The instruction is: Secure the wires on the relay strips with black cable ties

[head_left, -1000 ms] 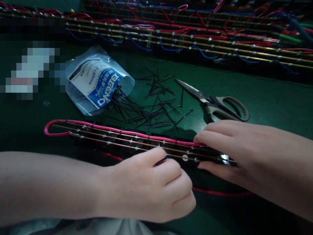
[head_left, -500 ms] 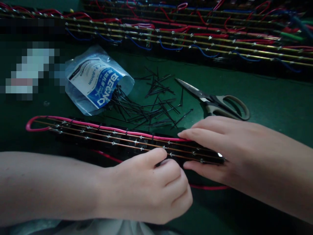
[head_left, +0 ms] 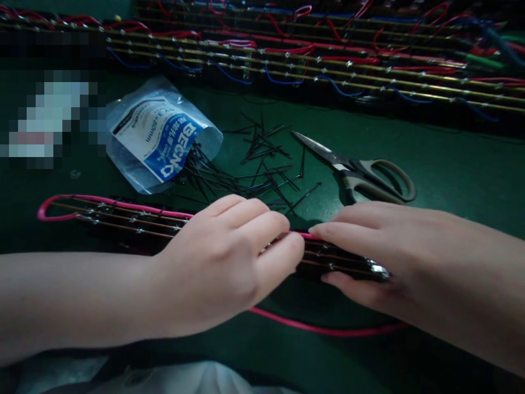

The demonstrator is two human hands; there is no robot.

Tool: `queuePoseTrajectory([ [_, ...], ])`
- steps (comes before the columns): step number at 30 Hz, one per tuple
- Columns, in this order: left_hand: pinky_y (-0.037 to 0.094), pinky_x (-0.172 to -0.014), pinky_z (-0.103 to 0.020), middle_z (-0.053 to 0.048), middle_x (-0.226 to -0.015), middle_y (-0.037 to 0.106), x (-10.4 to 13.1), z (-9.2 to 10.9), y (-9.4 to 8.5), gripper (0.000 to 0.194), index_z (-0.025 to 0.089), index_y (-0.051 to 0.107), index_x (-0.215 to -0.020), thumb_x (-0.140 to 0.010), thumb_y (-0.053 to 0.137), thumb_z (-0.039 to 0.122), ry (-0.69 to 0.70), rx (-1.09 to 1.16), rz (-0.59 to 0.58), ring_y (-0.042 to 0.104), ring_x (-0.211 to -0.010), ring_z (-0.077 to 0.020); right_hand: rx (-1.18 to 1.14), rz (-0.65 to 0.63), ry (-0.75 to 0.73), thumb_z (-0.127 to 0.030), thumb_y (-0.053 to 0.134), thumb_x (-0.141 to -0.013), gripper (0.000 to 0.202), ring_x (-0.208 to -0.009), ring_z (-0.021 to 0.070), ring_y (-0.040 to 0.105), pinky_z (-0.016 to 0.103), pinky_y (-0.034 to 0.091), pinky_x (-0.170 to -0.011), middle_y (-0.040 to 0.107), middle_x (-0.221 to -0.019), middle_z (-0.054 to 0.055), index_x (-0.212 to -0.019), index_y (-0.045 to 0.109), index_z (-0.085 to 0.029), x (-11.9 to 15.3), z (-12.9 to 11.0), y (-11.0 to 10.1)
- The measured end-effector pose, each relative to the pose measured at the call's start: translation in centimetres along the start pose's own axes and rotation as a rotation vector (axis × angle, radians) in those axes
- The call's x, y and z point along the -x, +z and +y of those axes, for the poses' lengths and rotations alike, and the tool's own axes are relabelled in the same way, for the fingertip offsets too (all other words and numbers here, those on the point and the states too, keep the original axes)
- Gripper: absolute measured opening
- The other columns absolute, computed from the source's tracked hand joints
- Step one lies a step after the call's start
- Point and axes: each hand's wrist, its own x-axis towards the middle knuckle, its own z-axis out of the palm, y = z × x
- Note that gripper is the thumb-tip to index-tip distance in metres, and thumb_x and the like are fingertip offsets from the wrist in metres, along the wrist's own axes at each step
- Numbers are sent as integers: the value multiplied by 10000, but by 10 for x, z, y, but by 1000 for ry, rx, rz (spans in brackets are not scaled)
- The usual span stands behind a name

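A long black strip (head_left: pixel 135 230) with thin copper-coloured rods and shiny joints lies across the green table. Along its far edge runs a pink-red wire (head_left: pixel 123 203), tied at points with small black ties and looped at the left end. My left hand (head_left: pixel 233 251) reaches over the middle of the strip, its fingers closed around the wire at the far edge; the fingertips are partly hidden. At the right end, my right hand (head_left: pixel 381 246) grips the strip between fingers on the far side and thumb on the near side. A loose pink-red wire (head_left: pixel 320 328) curves below.
Beyond the strip, black cable ties (head_left: pixel 266 142) spill from a clear plastic bag (head_left: pixel 164 137) with a blue and white label. Scissors (head_left: pixel 353 169) lie just past my right hand. More wired strips (head_left: pixel 328 65) with red and blue wires line the back.
My left hand has moved from the near side of the strip up and over it to the far edge. The strip has shifted slightly; my right hand keeps its grip.
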Motion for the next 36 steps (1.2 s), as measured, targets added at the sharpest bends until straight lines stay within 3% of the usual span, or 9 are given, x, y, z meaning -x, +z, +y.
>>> queuePoseTrajectory([
  [4,530,-633,-379,-67,-865,692,-3,-9,-5,212,93,712,-1040,-1005,543,216,-46,-5,-56,653,-766,-234,29,0,-24,-241,723,-830,192,-710,216,639,321,468,-568,684,-853,43,-1015,713,-191,-9,-9,2],
  [10,550,-734,-389,-80,-947,686,7,-19,-10,238,110,690,-1074,-985,582,302,-128,39,-139,642,-858,-248,-29,176,-23,-224,655,-873,253,-777,245,669,347,521,-625,717,-889,85,-1080,715,-92,-26,-24,22],
  [16,527,-795,-383,-68,-963,686,16,-25,-3,190,132,664,-1050,-974,606,296,-157,99,-83,615,-875,-229,75,301,-37,-278,646,-902,230,-743,267,649,394,518,-616,722,-856,107,-1009,698,-81,-24,-28,36],
  [23,505,-733,-432,-57,-932,644,13,-32,4,182,146,628,-997,-967,608,324,-162,113,-145,605,-868,-262,107,287,-43,-324,629,-936,276,-767,268,618,400,507,-629,697,-879,116,-1045,670,-74,-15,-22,35],
  [28,501,-699,-403,-65,-959,647,12,-33,4,164,147,617,-1012,-984,590,306,-133,136,-143,590,-849,-240,169,192,1,-373,694,-894,334,-732,253,602,377,466,-603,662,-855,74,-1099,647,-115,-11,-16,29],
  [32,501,-705,-394,-66,-954,648,12,-34,4,161,147,623,-1022,-991,576,297,-140,139,-147,592,-851,-239,245,198,33,-458,755,-844,321,-621,216,549,336,389,-537,591,-735,32,-894,623,-170,-9,-13,26],
  [36,506,-746,-389,-76,-953,643,11,-34,3,150,140,626,-1002,-973,600,285,-158,140,-114,584,-866,-241,359,203,94,-599,767,-794,445,-525,188,481,319,302,-500,537,-634,9,-716,567,-209,-9,-13,25],
])
